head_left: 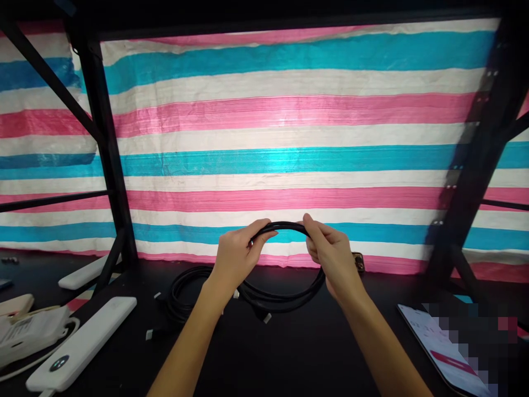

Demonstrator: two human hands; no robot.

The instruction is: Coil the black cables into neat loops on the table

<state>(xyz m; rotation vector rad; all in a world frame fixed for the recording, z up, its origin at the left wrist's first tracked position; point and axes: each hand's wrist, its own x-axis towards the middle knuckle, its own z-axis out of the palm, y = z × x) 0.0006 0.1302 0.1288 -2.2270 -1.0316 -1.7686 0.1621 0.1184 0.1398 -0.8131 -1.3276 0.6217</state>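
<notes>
Cable [285, 225]: looped, top is held above worktop [289, 366]; whether lower bend touches cannot be told | left hand [235, 248]: cable is pinched between thumb and fingers | right hand [334, 252]: cable is pinched likewise, fingers partly hidden | coil [176, 292]: right edge is covered | phone [432, 339]: right side is masked out | gold-rimmed object [360, 262]: half-hidden, unidentifiable

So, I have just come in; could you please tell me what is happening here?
A person is holding a looped black cable in both bare hands. The left hand and the right hand grip its top a little apart, and the rest of the loop hangs below. A second black coil lies on the dark table, partly hidden by the left forearm. A white device lies farther left, and a phone lies to the right.
</notes>
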